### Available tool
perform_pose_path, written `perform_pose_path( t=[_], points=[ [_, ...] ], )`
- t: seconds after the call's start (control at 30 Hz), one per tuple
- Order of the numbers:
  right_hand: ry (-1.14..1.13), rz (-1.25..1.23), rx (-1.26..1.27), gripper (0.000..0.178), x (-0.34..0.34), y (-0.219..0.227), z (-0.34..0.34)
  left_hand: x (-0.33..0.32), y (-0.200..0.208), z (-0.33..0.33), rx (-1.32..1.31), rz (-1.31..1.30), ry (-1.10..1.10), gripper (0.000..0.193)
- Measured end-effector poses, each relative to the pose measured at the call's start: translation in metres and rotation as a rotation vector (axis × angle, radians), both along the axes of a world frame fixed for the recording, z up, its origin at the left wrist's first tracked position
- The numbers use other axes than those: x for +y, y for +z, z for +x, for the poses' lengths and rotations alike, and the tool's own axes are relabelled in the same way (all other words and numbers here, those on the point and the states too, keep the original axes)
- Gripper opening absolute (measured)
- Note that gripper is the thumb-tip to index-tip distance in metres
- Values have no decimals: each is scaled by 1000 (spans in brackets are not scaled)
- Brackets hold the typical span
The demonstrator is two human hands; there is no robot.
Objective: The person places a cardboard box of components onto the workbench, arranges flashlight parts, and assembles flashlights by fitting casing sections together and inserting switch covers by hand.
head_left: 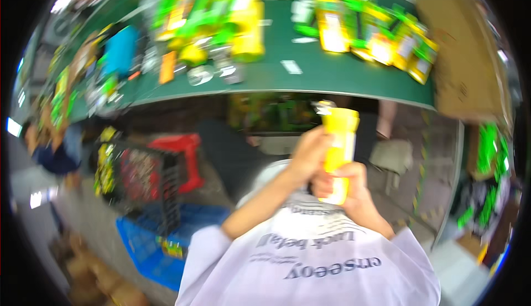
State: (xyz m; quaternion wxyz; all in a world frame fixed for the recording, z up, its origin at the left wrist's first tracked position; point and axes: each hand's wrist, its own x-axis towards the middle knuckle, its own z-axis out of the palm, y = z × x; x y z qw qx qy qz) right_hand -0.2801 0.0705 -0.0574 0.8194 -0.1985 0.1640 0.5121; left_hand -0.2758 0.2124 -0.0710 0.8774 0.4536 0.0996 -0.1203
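Close in front of my chest, both hands hold a long yellow pack [344, 129] upright, with a pale strip along its face. My left hand [311, 152] is closed on its left edge, around mid-height. Lower down, my right hand [357, 191] wraps its right side with the thumb across the front. A small shiny piece [324, 106] shows at the pack's top left; motion blur hides what it is. Beyond my hands, similar yellow-and-green packs [334, 27] lie in a row on the green table [282, 82].
Another heap of yellow-and-green packs [243, 21] lies left of the row. A large cardboard box [464, 51] stands at the table's right end. On the floor to the left are a blue crate [130, 239] and a red crate [191, 162]. Another person [58, 151] is at far left.
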Motion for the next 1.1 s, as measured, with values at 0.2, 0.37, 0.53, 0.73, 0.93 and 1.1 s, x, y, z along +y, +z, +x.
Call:
perform_pose_path(
  t=[0.2,0.37,0.53,0.73,0.93,1.1],
  points=[
    [-55,187,-14,36,2,11,9,11,3,11,-101,-4,-190,36],
    [-50,150,-109,35,-4,12,5,2,11,7,-96,46,-185,39],
    [-44,77,-38,33,-4,14,4,-3,10,5,-55,46,-180,39],
    [-25,71,-38,34,-1,12,1,-1,11,0,-5,-27,-120,38],
    [-20,89,-11,35,0,9,-3,1,8,-3,-39,-10,-130,40],
    [-35,129,14,33,0,11,0,-1,7,-3,-48,45,-120,41]
  ],
)
